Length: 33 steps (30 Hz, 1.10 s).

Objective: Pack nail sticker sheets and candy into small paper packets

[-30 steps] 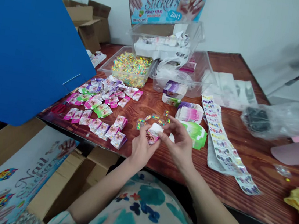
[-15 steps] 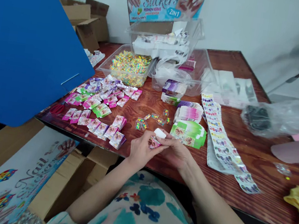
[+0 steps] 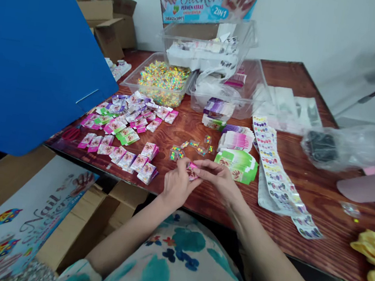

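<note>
Both hands meet just above the near edge of the dark reddish wooden table [image 3: 322, 196]. The left hand [image 3: 176, 186] and the right hand [image 3: 219, 182] each close their fingertips on one small pink printed paper packet [image 3: 191, 171], held between them — the left from the near-left side, the right from the right. The packet is clear of the tabletop.

Just beyond the hands lies a loose scatter of small clear candy sachets [image 3: 191, 149]. To the right of these sits a fanned stack of green flat packets [image 3: 240, 165], with a stack of pink-and-white flat packets [image 3: 237, 141] behind it. To the left, finished pink, green and purple folded packets [image 3: 127, 125] spread across the table. A long strip of nail-sticker sheets [image 3: 275, 171] runs along the right side — touching the green stack's far edge. At the back stands a clear plastic tub of multicoloured candies [image 3: 163, 79]. A large blue board [image 3: 36, 45] fills the upper left.
</note>
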Tool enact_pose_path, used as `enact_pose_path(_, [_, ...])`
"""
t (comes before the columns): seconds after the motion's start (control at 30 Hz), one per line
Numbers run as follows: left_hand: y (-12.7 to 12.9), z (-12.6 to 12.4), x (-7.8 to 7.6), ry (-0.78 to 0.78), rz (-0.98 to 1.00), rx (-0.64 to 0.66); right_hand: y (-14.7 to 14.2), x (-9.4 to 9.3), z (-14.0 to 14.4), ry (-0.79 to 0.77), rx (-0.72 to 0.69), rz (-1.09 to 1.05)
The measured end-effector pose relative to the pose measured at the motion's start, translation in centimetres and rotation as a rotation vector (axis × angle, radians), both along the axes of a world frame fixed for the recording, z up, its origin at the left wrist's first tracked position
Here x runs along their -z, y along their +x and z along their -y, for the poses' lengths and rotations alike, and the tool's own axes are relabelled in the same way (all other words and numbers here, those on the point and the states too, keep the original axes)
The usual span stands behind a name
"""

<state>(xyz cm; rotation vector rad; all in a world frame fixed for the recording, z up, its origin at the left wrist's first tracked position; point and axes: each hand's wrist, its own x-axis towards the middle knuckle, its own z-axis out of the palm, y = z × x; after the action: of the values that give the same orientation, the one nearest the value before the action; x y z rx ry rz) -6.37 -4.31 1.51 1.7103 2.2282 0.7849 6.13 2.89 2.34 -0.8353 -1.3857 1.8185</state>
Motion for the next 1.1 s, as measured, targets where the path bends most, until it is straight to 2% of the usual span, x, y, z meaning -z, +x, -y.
enact_pose_path(0.07, [0.0,0.1,0.2,0.009,-0.010,0.014,0.1,0.1,-0.1,-0.040,0.007,-0.009])
enact_pose_path(0.13, [0.1,0.2,0.2,0.009,0.003,0.029,0.3,0.2,-0.2,0.008,0.011,0.010])
enact_pose_path(0.33, [0.3,0.1,-0.4,-0.057,0.081,0.029,1.3,0.3,-0.7,0.339,-0.066,0.125])
enact_pose_path(0.5, [0.2,-0.1,-1.1,-0.087,0.112,0.004,1.3,-0.2,-0.4,0.521,-0.144,0.124])
enact_pose_path(0.73, [0.0,0.2,-0.4,-0.063,0.051,-0.041,0.1,1.4,1.5,0.425,-0.085,0.069])
enact_pose_path(0.87, [-0.8,0.5,-0.7,-0.031,-0.008,0.042,-1.1,2.9,0.8,0.268,0.025,0.080])
enact_pose_path(0.97, [-2.5,1.1,-1.4,0.103,-0.115,0.016,-3.5,3.9,-0.9,0.174,0.100,0.080])
enact_pose_path(1.1, [-6.6,1.4,-1.6,0.203,-0.252,-0.125,-8.7,5.2,-2.8,0.323,-0.006,0.186])
